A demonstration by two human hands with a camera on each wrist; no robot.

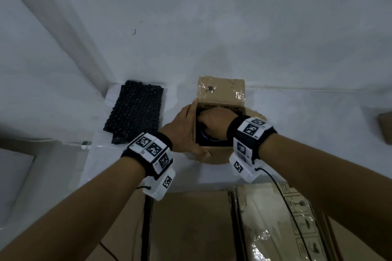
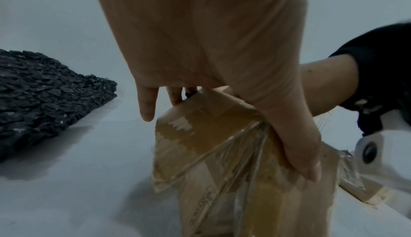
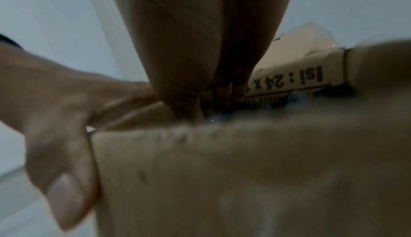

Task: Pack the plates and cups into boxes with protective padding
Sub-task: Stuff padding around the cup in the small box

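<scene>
A small open cardboard box stands on the white surface, its far flap up. My left hand grips its left wall, fingers over the far corner and thumb on the near face; the left wrist view shows the left hand on the taped box. My right hand reaches down inside the box. Its fingers are hidden among dark padding, beside a blue-rimmed item. In the right wrist view the right hand points into the box near a blue glint. A sheet of black bubble wrap lies left of the box.
Larger cardboard boxes fill the foreground below my arms, one of them taped and printed. Another brown box shows at the right edge. A white wall rises just behind the small box.
</scene>
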